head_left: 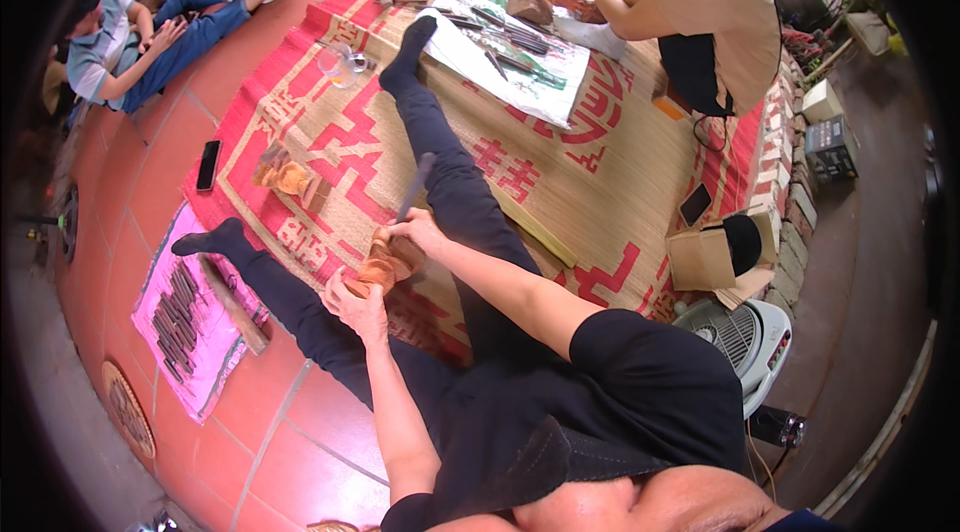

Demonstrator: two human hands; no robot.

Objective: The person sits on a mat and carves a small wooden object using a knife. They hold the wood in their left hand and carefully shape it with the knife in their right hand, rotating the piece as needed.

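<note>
Between my legs I hold a brown wooden carving (377,267) with a rounded, stepped shape. My left hand (356,312) is closed round its near end, thumb on top. At its far end is my right hand (420,234), its fingers closed round a long, dark, narrow chisel-like tool (416,184) that points up and away over my right leg. The tool's working tip is hidden by the fingers and the wood, so I cannot tell whether it touches the carving.
A lighter carving (290,179) sits on the patterned mat (600,192), near a phone (208,166). Several carving tools (175,322) and a wooden stick (232,307) lie on pink cloth at left. A co-worker (710,12) sits far right by more tools. A fan (735,337) stands nearby.
</note>
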